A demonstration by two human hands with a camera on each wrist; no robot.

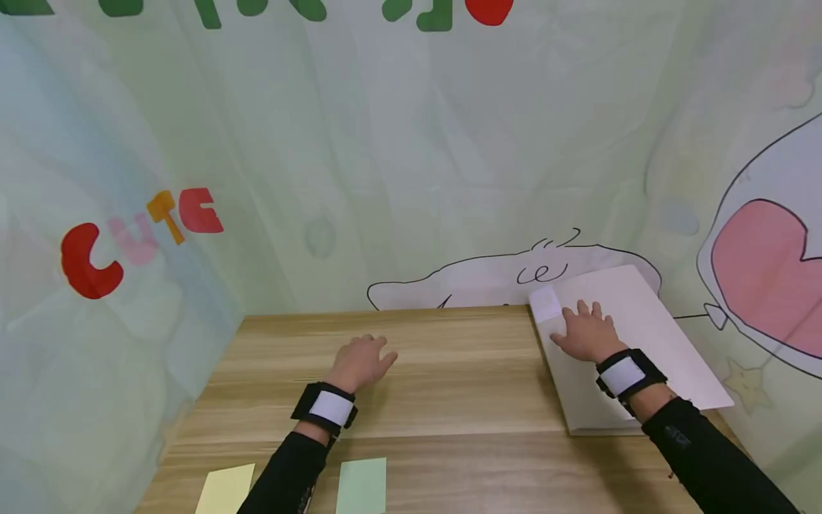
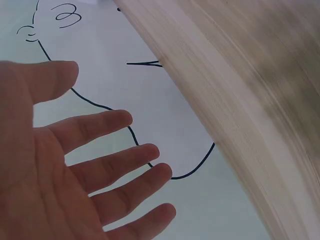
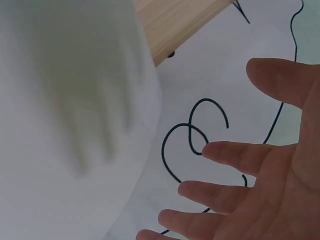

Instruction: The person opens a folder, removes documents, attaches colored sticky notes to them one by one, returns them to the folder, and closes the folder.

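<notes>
R grip (image 1: 586,334), fingers spread, empty, w/ white pad (image 1: 638,321) below; L grip (image 1: 359,362) same, table (image 1: 462,378) below. Prob. best: lower R flat, evenly.

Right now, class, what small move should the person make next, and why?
Probably lower the right hand onto the white paper: its spread fingers hover above it, casting a shadow, while the left hand hangs over the table, holding nothing.

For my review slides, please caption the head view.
Right hand hovers over a flat white object, left hand over a wooden table bearing a yellow sheet and green sheet.
</notes>
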